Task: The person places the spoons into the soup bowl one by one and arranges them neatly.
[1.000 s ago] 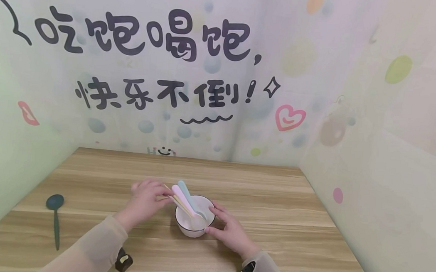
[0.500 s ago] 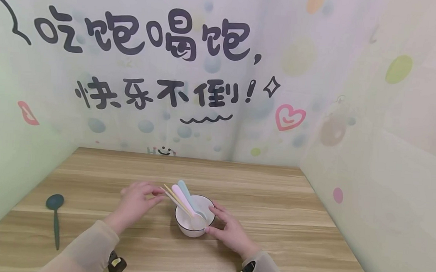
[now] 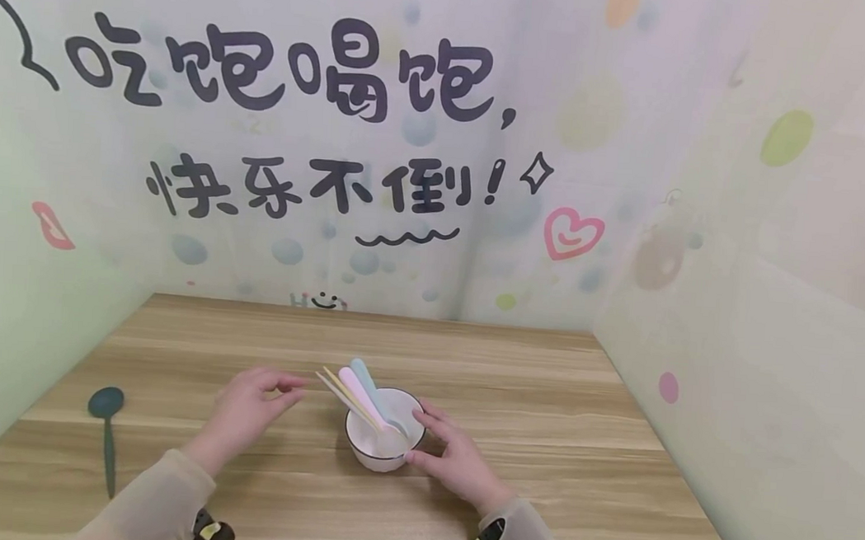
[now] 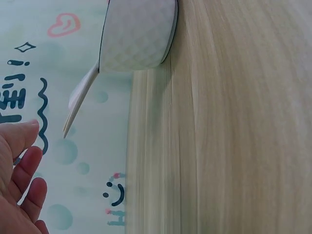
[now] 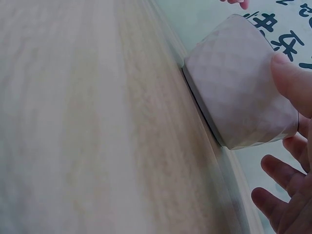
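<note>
A white bowl [image 3: 380, 464] with a dark rim stands on the table, its quilted wall [image 4: 139, 39] plain in the left wrist view. Leaning in it are a pair of chopsticks [image 3: 337, 386], a pink spoon [image 3: 356, 387] and a light blue utensil [image 3: 364, 376] whose head is hard to make out. My right hand [image 3: 459, 462] holds the bowl's right side, thumb on the near part and fingers further back. To the left of the chopstick ends, my left hand [image 3: 249, 407] hovers apart from them, fingers loosely bent and holding nothing.
A dark green ladle [image 3: 108, 436] lies on the wooden table [image 3: 544, 392] at the left. Printed walls [image 3: 322, 131] close off the back and both sides. Each wrist wears a small black camera, one showing at the left wrist [image 3: 212, 532].
The left hand has let go of the chopsticks and drawn back to the left. They stay leaning in the bowl, which the right hand still holds in the same spot.
</note>
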### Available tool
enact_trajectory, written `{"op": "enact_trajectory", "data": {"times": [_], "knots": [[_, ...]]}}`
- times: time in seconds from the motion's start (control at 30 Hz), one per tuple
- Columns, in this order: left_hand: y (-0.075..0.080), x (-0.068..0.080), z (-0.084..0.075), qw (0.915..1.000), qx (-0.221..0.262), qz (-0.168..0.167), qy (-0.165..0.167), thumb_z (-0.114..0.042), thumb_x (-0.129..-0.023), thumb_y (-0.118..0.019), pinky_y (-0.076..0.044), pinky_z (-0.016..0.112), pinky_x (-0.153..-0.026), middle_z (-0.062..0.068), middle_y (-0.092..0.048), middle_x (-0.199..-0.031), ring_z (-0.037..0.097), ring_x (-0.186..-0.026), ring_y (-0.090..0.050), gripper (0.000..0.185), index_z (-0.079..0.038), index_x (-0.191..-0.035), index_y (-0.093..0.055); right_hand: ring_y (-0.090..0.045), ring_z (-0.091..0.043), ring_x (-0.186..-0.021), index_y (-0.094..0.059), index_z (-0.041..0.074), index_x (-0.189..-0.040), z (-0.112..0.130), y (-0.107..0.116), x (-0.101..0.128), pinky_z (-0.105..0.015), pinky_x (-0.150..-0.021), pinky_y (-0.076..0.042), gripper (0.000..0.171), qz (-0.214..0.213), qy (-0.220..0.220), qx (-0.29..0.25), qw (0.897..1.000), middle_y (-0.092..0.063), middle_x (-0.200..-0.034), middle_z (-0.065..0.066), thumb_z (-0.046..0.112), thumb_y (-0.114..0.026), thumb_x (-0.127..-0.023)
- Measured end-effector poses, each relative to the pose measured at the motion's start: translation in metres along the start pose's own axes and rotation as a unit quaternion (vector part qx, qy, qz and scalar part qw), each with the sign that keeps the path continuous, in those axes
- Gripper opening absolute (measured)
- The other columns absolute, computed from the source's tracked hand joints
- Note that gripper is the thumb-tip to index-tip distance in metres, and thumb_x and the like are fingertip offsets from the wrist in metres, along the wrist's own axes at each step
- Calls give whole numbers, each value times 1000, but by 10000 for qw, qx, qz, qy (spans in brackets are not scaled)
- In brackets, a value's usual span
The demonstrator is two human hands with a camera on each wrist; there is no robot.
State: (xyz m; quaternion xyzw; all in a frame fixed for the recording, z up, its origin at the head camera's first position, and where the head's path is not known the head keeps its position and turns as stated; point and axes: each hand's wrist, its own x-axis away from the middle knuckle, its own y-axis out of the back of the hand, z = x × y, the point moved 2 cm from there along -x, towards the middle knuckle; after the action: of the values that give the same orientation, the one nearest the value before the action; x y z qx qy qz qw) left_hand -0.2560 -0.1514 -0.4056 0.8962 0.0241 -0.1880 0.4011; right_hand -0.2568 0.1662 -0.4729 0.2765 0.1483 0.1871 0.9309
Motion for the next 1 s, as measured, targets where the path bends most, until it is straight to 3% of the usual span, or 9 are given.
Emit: {"op": "enact_trajectory", "data": {"times": [0.13,0.4,1.0], "knots": [[4,3,4,9997,195,58,123,-24,-90,-69,-47,50,-85,2,-66,-99,27,-100,-60,20,-12,-105,-72,-25,-26,-142,-45,11,-144,2,0,0,-53,-110,-23,71,0,16,-22,10000,-29,-156,-6,38,-73,-85],[9,8,16,9981,403,62,472,-22,-92,-67,-46,51,-87,8,-66,-103,30,-103,-58,22,-8,-108,-70,-24,-27,-142,-45,10,-143,4,1,0,-53,-111,-22,70,-1,3,-55,10000,-29,-156,-6,37,-73,-85],[25,24,41,9893,667,384,1241,-40,-97,-56,-41,56,-90,20,-57,-118,36,-111,-50,48,1,-122,-61,-26,-26,-142,-45,9,-143,2,1,0,-51,-110,-26,71,0,-16,29,10000,-29,-156,-6,38,-73,-84]]}}
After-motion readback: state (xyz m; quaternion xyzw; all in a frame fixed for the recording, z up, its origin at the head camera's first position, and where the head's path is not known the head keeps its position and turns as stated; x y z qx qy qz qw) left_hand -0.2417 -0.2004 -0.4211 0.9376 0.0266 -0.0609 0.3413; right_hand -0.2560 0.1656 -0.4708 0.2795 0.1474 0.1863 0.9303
